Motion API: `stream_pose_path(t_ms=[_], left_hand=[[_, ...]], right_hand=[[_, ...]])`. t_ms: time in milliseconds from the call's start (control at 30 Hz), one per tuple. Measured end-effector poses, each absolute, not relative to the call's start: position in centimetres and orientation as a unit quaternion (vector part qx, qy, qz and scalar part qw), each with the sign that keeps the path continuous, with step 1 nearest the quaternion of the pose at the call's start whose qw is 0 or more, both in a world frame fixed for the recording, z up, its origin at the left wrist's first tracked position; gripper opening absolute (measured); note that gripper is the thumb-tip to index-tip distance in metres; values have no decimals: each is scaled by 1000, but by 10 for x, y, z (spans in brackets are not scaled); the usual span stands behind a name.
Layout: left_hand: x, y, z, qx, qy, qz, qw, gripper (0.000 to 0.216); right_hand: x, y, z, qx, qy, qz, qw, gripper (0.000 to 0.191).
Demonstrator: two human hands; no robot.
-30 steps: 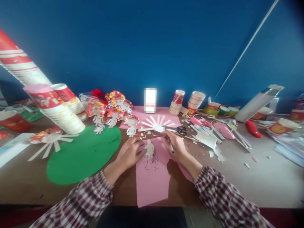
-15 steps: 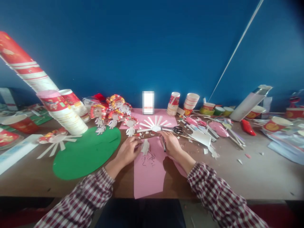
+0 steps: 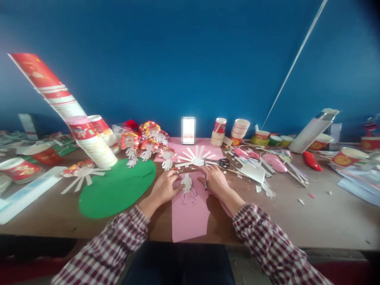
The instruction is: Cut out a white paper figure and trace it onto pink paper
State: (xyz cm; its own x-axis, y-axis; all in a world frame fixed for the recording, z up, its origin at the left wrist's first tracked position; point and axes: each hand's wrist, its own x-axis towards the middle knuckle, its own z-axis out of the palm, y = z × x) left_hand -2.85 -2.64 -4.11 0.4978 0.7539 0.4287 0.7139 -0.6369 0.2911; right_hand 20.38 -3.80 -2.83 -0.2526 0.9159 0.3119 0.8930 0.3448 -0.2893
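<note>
A small white paper figure cutout (image 3: 187, 183) lies on a sheet of pink paper (image 3: 190, 223), above some dark pen scribbles. At the sheet's left edge rests my left hand (image 3: 164, 187), thumb and fingers apart, close beside the cutout and holding nothing visible. My right hand (image 3: 216, 181), to the right of the cutout, has a dark pen (image 3: 206, 183) between its fingers, tip pointing down. Just beyond the hands lies a fan of white paper strips (image 3: 198, 158), with black-handled scissors (image 3: 223, 162) against its right side.
A green paper oval (image 3: 115, 194) lies to the left, with several paper figures in red and yellow frilled collars (image 3: 145, 144) behind it. A long leaning stack of paper cups (image 3: 89, 138) stands at left. Paper scraps and pink pieces (image 3: 274, 162) cover the right.
My left hand has drawn slightly back from the cutout, which now shows more fully. The view has shifted a little to the left. My right hand still holds the pen.
</note>
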Motion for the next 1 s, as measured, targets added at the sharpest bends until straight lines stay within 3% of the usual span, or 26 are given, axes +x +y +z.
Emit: stream_pose_path(t_ms=[700,900,1000], left_hand=[[-28,-27,-40,864,409,290,40,17],[-31,-22,-44,873,389,290,43,21],[-33,-18,-49,871,390,296,52,20]], right_hand=[[206,-37,-32,-604,-764,3,224,38],[209,-36,-30,-582,-762,7,286,33],[212,-34,-30,-585,-746,15,318,41]])
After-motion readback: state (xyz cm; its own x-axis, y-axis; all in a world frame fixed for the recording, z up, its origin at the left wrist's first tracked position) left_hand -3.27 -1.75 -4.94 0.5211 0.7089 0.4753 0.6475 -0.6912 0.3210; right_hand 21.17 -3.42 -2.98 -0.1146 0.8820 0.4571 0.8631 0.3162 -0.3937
